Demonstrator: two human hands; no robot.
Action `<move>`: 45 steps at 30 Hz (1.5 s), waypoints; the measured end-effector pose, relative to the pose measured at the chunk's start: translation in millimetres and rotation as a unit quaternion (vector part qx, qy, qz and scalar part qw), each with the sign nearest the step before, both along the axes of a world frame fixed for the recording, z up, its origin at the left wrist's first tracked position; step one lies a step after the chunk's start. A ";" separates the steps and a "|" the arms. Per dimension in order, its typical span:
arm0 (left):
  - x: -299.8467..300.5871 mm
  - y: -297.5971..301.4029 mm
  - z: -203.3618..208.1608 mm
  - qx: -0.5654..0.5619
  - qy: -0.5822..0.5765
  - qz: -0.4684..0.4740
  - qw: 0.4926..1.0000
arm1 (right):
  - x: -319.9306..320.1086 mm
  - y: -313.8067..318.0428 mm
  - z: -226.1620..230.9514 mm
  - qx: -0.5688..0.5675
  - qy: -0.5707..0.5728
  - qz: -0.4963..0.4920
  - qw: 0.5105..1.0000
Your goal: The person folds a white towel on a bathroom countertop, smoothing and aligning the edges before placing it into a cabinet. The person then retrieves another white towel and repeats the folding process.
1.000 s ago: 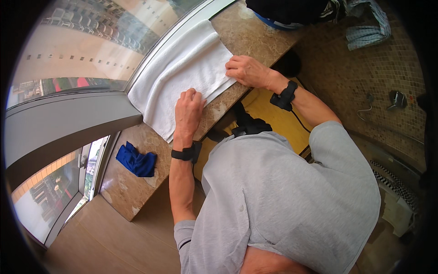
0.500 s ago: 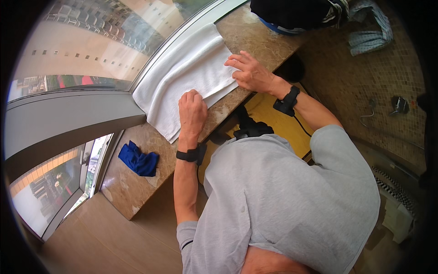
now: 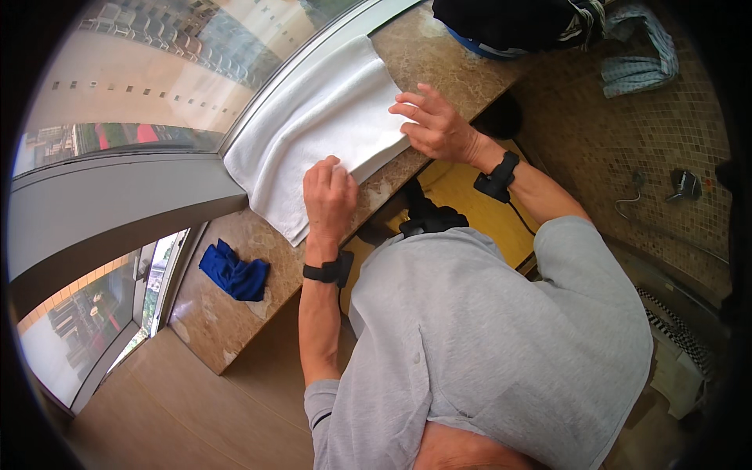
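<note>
A white towel [image 3: 313, 117] lies spread over the brown marble ledge [image 3: 227, 313] beside the window, with a soft ridge running along it. My left hand [image 3: 329, 196] pinches the towel's near edge, its fingers curled and pressed together. Farther right, my right hand [image 3: 435, 125] grips the near right corner between thumb and fingers, the upper fingers loosely raised. Between the two hands the near edge appears lifted slightly, with a lower layer showing beneath it. A crumpled blue cloth [image 3: 233, 270] rests on the ledge to the left of my left forearm.
Dark clothing [image 3: 509, 23] fills a blue basin [image 3: 478, 45] at the far end of the ledge. A patterned light cloth [image 3: 642, 63] hangs beyond it. The window frame [image 3: 125, 188] borders the ledge. A yellow surface [image 3: 489, 207] shows below, near my body.
Both hands keep hold of the towel's near edge, with only slight finger movement. The view has shifted a little; the blue cloth and basin stay in place.
</note>
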State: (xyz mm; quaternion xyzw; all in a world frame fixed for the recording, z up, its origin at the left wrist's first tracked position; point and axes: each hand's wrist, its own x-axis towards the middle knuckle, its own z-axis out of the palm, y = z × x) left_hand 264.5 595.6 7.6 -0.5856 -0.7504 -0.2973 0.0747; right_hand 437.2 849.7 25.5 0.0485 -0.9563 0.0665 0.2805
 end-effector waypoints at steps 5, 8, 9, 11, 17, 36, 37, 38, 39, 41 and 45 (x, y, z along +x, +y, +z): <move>5.5 -4.9 -2.0 -0.023 0.019 -0.060 0.998 | 4.8 -0.7 -7.8 -0.015 -0.038 0.011 0.999; 3.9 -4.8 -7.4 -0.071 0.007 -0.079 0.994 | 4.5 -0.2 -12.8 -0.017 -0.087 0.014 0.996; 3.4 -4.6 -6.3 -0.070 0.007 -0.082 0.994 | 4.3 0.6 -14.7 -0.010 -0.097 0.017 0.995; 4.8 -7.4 -7.0 -0.073 0.005 -0.080 0.994 | 3.0 -1.3 -13.2 -0.007 -0.108 0.014 0.994; 7.9 -7.9 -9.5 -0.058 0.021 -0.080 0.995 | 12.2 -11.2 -22.2 -0.004 -0.087 0.006 0.996; -13.9 -128.1 -4.8 -0.077 -0.005 0.115 0.990 | -48.0 -87.8 -26.0 -0.028 -0.070 0.068 0.995; -14.7 -127.3 -2.4 -0.074 -0.010 0.113 0.991 | -50.5 -87.7 -28.5 -0.054 -0.072 0.070 0.993; -15.5 -127.4 -1.6 -0.071 -0.014 0.110 0.991 | -51.7 -86.9 -32.8 -0.079 -0.075 0.072 0.991; -17.2 -129.7 -3.2 -0.080 -0.015 0.112 0.990 | -52.8 -85.9 -35.6 -0.104 -0.078 0.074 0.989; -20.5 -133.2 -4.3 -0.097 -0.016 0.112 0.989 | -53.9 -83.3 -34.0 -0.115 -0.074 0.083 0.987; -13.1 -138.0 8.6 -0.076 0.058 0.118 0.988 | -53.8 -83.2 -30.1 -0.093 -0.076 0.082 0.989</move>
